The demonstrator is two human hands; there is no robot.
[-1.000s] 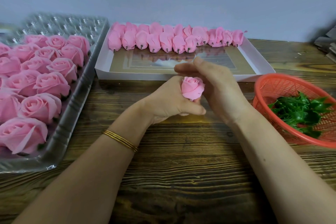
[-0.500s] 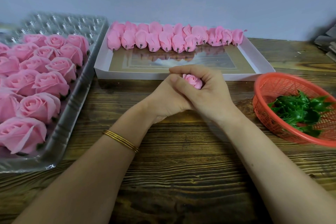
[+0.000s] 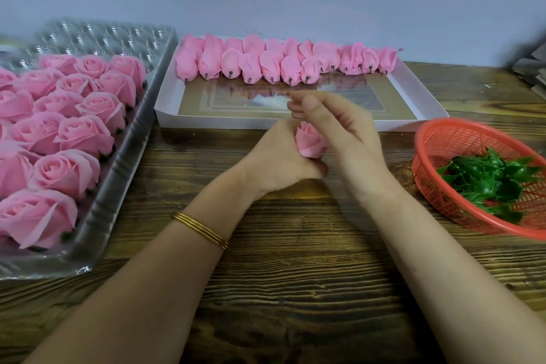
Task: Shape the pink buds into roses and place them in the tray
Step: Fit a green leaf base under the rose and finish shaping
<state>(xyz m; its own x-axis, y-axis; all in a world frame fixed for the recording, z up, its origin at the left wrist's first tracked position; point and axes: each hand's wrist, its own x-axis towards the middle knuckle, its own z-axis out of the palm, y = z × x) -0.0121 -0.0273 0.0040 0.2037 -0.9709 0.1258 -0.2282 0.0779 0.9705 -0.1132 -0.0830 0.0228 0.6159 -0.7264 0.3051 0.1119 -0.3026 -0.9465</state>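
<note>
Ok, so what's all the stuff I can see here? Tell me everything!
Finished pink roses: over a dozen, pink, in the tray.
Clear plastic tray: one, see-through, left.
Closed pink buds: a packed row, pink, far side of the box.
Shallow white box: one, white, centre back.
Red plastic mesh basket: one, red, right.
Green leaf pieces: a heap, green, in the basket.
Dark wooden table: one, brown, underneath.
Half-shaped pink rose: one, pink, gripped by the left hand.
Thin gold bangles: gold, left wrist.
Hands: two, left hand, right hand, centre.

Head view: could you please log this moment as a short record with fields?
Left grip: holds pink bud from below
Right grip: fingers curled just above bud; contact unclear
Clear tray: holds finished roses
White box: row of unshaped buds along far wall
Red basket: green leaves
</note>
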